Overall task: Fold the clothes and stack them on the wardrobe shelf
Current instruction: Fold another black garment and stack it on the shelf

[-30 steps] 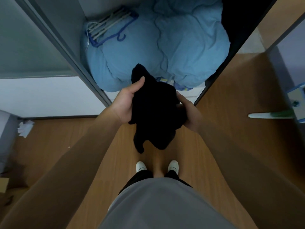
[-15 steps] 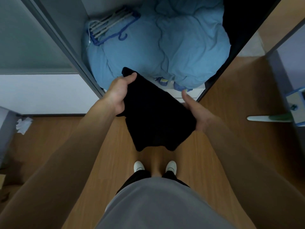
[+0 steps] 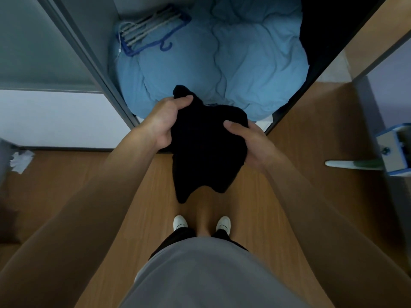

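A black garment hangs bunched between my two hands, in front of the open wardrobe. My left hand grips its upper left edge, thumb on top, and a corner of cloth sticks up past the thumb. My right hand grips the right side, thumb pressed on the front. The lower part of the garment dangles in two points above my feet. Behind it, a bulky blue duvet fills the wardrobe compartment; the shelf surface itself is hidden.
Blue and pale hangers lie on the duvet at the back left. A grey sliding door frame borders the left, dark clothes hang at right. Crumpled white paper lies on the wooden floor; a blue-white object stands right.
Half a second ago the garment was spread flat between my hands; now my hands have drawn closer and it is bunched again. My right thumb now presses on the cloth.
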`<action>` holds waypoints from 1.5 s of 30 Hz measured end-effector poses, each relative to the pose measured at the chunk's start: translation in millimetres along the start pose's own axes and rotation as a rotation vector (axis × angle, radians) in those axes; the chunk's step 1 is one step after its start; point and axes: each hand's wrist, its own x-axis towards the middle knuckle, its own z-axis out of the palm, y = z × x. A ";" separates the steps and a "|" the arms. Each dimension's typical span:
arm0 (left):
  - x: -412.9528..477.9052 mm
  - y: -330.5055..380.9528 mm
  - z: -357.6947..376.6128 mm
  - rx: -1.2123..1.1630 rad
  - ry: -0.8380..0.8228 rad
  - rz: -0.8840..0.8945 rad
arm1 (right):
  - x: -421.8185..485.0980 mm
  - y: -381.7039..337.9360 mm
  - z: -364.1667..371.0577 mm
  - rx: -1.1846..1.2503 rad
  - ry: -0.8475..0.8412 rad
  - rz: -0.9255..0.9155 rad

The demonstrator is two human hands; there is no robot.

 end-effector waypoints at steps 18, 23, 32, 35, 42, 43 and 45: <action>7.5 -69.1 -44.8 0.001 -0.344 -0.057 | 10.4 -11.2 20.2 0.105 0.122 0.089; 13.9 -67.9 -25.3 -0.083 -0.135 -0.002 | 10.9 -14.9 -1.0 0.298 0.075 0.108; 17.0 -44.3 -13.5 -0.096 0.045 -0.008 | 14.1 15.9 -5.2 -0.167 0.192 0.106; 15.6 -39.5 -30.6 -0.153 0.003 -0.102 | 17.3 10.9 -11.5 -0.122 0.292 0.094; 19.1 -35.4 -47.6 0.066 -0.019 -0.070 | 24.3 -3.2 -22.9 -0.257 0.430 0.125; 21.0 -35.8 -46.5 0.059 0.018 -0.065 | 24.6 -3.3 -24.5 -0.314 0.439 0.164; 24.4 -36.0 -43.6 0.032 0.076 -0.050 | 23.3 -1.1 -26.1 -0.399 0.417 0.187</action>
